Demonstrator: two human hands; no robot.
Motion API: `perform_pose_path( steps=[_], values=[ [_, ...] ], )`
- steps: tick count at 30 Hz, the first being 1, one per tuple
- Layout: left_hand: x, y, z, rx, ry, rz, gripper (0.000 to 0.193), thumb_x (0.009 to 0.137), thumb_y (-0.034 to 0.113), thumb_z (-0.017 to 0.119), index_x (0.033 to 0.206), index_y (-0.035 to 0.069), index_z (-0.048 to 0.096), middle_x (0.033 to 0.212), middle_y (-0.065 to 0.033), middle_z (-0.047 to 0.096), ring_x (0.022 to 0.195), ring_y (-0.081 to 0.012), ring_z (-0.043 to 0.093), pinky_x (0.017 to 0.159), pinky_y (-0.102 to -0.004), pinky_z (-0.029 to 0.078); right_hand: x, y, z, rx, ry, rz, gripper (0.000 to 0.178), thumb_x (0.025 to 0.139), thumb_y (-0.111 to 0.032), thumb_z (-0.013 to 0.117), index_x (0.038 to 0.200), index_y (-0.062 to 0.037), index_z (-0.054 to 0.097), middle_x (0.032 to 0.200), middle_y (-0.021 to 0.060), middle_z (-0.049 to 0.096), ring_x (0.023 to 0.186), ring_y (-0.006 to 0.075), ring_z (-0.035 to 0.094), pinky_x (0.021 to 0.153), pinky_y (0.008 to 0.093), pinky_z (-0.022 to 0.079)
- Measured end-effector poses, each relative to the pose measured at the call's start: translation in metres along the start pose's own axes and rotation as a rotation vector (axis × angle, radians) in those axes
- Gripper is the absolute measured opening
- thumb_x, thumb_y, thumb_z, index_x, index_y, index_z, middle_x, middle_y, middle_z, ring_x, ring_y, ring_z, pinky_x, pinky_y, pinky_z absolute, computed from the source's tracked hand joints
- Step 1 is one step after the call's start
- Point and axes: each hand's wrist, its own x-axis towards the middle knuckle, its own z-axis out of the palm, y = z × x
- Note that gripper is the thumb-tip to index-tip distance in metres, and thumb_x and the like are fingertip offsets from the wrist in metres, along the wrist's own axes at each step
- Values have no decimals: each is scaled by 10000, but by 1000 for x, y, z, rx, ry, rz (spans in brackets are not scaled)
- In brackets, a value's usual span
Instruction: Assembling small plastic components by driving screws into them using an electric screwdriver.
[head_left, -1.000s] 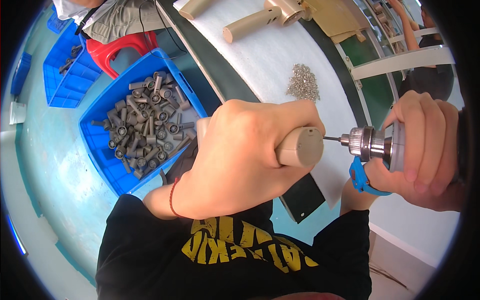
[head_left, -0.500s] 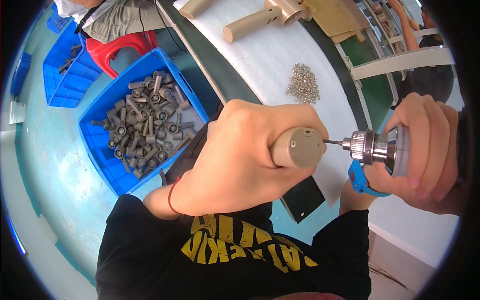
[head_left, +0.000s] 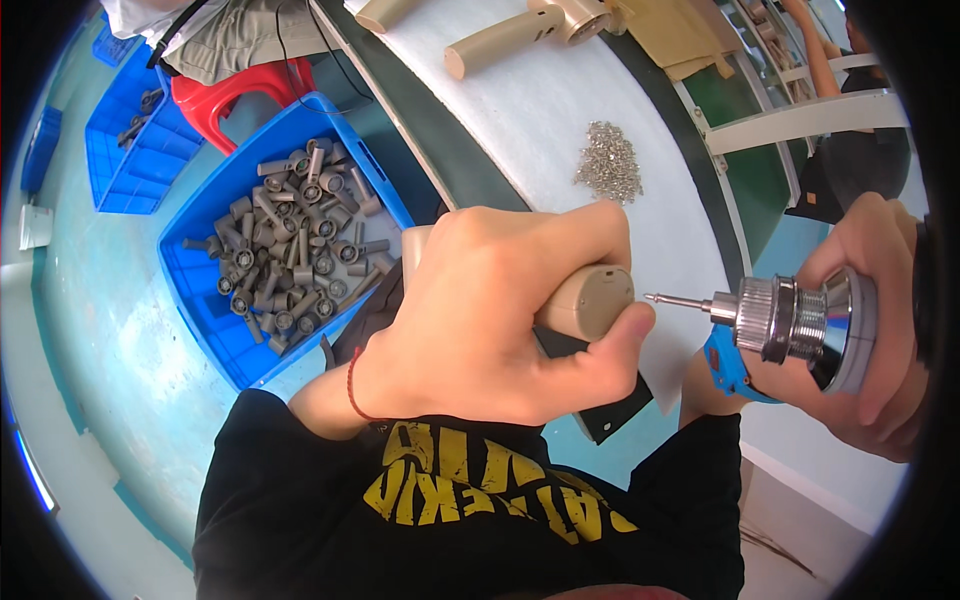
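Note:
My left hand (head_left: 490, 310) is wrapped around a beige hair dryer (head_left: 592, 302), mostly hidden by the fingers. Its rounded handle end sticks out toward the right, with the thumb just below it. At the right, my right hand (head_left: 875, 300) grips an electric screwdriver (head_left: 775, 318) with a ridged silver collar. The thin bit points left at the handle end and stands a small gap off it. Whether a screw sits on the bit tip is too small to tell. Beyond the left hand, a pile of small silver screws (head_left: 609, 163) lies on the white table covering.
On the white-covered table (head_left: 510, 130) rest more beige hair dryers (head_left: 505, 40) and some cardboard (head_left: 685, 35). To the left, a blue crate (head_left: 190, 290) holds many grey-brown dryer parts. Past it are a red stool (head_left: 215, 105), another blue crate (head_left: 140, 170) and a seated person.
The screwdriver has drawn back to the right, and its bit has come away from the handle end. My left thumb now shows beside the handle, which has tilted slightly.

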Motion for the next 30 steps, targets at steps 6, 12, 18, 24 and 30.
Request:
perform_pose_path(
  steps=[6,12,18,24,30],
  values=[
    [2,-1,3,33,12,36,201,738,191,674,698,50,536,533,-25,494,428,-164,488,424,-263,370,16,0,12,149,22,-28,287,776,-246,636,945,-75,480,647,-60,474,484,58,463,511,182,419],
    [1,6,3,61,3,50,191,721,182,672,678,55,536,510,-24,485,406,-180,474,410,-274,360,7,1,9,290,49,-61,270,808,-265,609,948,-74,481,638,-53,473,482,64,457,505,188,412],
    [7,8,7,67,-35,65,173,708,167,671,677,53,544,509,-31,486,406,-193,480,407,-285,357,20,4,11,426,96,-77,259,840,-284,582,951,-72,482,628,-47,471,481,69,452,499,194,406],
    [8,10,6,111,-14,55,164,715,156,668,688,45,551,526,-45,502,416,-199,495,414,-287,372,18,3,14,578,127,-112,256,872,-303,554,954,-71,482,618,-40,469,479,75,446,493,201,399],
    [8,18,7,185,5,66,173,717,155,682,711,36,556,535,-50,515,431,-195,518,430,-277,403,25,0,19,723,167,-171,262,904,-322,527,956,-70,483,608,-33,467,477,81,440,487,207,393]
  ],
)
